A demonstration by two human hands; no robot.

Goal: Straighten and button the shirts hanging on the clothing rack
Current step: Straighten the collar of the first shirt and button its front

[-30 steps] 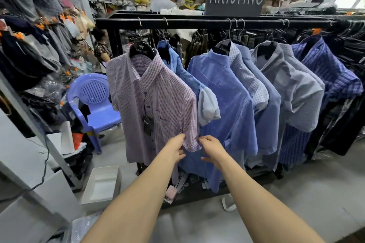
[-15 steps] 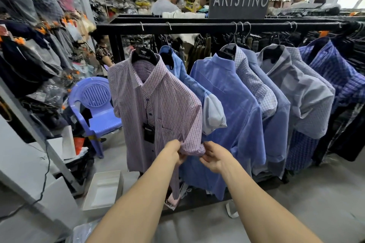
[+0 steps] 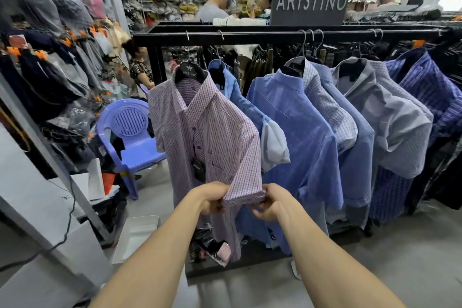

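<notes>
Pink checked shirt [image 3: 212, 132] hangs at the left end of the black rack [image 3: 275, 37]; left hand [image 3: 212, 197] and right hand [image 3: 271, 204], arms stretched forward, pinch its sleeve cuff with closed fingers; beside it six bluish shirts

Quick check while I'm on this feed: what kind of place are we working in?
Most likely a clothing shop or market stall. Shirts hang on a black rack under an ARISTINO brand sign, the pink checked shirt still carries a tag, and bagged garments crowd the wall.
</notes>
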